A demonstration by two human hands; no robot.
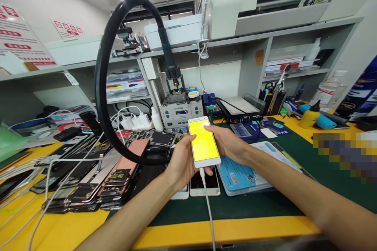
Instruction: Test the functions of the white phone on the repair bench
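Observation:
A white smartphone (pixel 204 141) with an all-yellow lit screen is held up between both hands over the bench. My left hand (pixel 182 160) is closed around its left side, thumb on the screen's edge. On the other side my right hand (pixel 231 143) grips the phone, its thumb lying over the upper right of the screen. A white charging cable (pixel 207 200) runs from the phone's bottom end down past the bench edge. Beneath it, another white-framed phone (pixel 205 186) with a dark screen lies on the green mat (pixel 182 217).
Stacked phone parts (pixel 118 180) fill the left side. A thick black hose (pixel 101 66) arches above them from the rework station (pixel 179 111). Blue-and-white packets (pixel 247 172) lie under my right forearm. A yellow bottle (pixel 309 115) stands at the right, below a grey shelf (pixel 250 39).

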